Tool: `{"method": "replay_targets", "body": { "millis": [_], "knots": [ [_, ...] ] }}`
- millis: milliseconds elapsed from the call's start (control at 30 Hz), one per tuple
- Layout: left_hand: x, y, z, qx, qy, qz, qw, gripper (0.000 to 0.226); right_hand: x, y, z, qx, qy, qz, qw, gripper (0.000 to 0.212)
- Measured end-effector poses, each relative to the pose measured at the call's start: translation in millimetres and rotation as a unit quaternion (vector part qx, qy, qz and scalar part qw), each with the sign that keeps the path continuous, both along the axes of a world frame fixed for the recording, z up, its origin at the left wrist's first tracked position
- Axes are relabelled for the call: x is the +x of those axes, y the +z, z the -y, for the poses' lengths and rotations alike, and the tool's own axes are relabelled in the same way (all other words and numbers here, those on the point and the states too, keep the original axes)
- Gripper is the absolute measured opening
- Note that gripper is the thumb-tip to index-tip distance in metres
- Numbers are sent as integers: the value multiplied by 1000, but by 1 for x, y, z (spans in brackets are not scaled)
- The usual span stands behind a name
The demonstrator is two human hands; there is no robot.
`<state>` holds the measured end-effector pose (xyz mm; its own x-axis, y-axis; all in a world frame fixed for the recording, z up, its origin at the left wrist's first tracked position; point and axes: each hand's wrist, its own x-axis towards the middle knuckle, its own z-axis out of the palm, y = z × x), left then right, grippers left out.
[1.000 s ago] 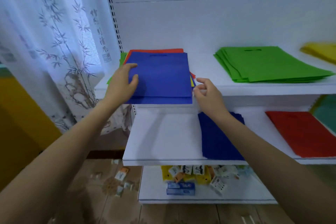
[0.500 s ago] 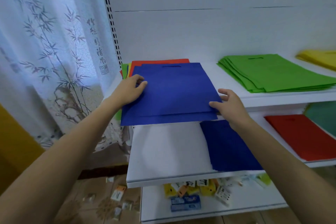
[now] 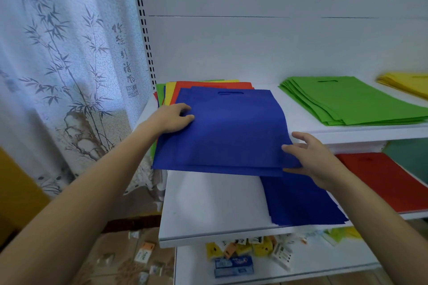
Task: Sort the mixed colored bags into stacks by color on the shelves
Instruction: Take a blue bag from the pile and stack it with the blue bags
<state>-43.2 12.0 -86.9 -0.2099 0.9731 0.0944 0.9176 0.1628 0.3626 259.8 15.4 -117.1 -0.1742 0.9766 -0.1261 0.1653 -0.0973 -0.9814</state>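
Two hands hold blue bags (image 3: 229, 132) over the mixed pile (image 3: 208, 84), left hand (image 3: 172, 118) gripping the left edge, right hand (image 3: 310, 159) pinching the near right corner. Next, likely, lower them squarely onto the blue stack (image 3: 301, 201).

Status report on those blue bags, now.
Holding blue bags: left hand grips left edge, right hand pinches near right corner. Bags half off mixed pile, overhanging top shelf. No obstacle before blue stack below.

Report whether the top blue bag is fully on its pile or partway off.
Partway off: blue bag overhangs the upper shelf front, handle end on the mixed pile, gripped by left hand and right hand.
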Motion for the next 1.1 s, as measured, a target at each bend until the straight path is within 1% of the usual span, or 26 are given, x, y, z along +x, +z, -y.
{"method": "replay_targets", "body": {
  "millis": [100, 167, 233, 333, 400, 533, 633, 733, 800, 867, 1000, 1100],
  "knots": [
    [0, 4, -2, -15, -9, 41, 999, 45, -5, -4, 1, 16, -10, 15, 1000, 52],
    [-3, 4, -4, -1, -14, 76, 997, 48, -8, -7, 3, 30, -5, 18, 999, 55],
    [-8, 3, -5, 19, -22, 101, 994, 51, -10, -10, 5, 31, -1, 0, 1000, 56],
    [-12, 3, -7, 30, -23, 134, 990, 53, -12, -13, 9, 17, -3, -36, 999, 50],
    [-12, 4, -7, 20, -17, 145, 989, 57, -12, -15, 10, 31, -9, -26, 999, 52],
    [-14, 1, -11, 2, 9, 141, 990, 69, -6, -10, 9, 65, -38, -10, 997, 56],
    [-16, -3, -15, 6, 28, 99, 995, 69, 7, -8, 10, 66, -52, -4, 996, 57],
    [-13, -3, -17, 12, 45, 61, 997, 69, 21, -7, 14, 45, -25, -5, 999, 59],
    [-10, -3, -20, 14, 43, 51, 998, 69, 23, -6, 15, 26, 9, -16, 999, 61],
    [-6, -1, -24, 17, 31, 47, 998, 64, 18, -6, 11, 25, 19, -14, 999, 60],
    [3, 2, -26, 73, -7, 98, 993, 55, 10, -16, -4, 45, 6, 4, 999, 50],
    [10, 1, -23, 124, -42, 135, 982, 55, 14, -26, -10, 61, 31, 24, 997, 52]
  ]
}}
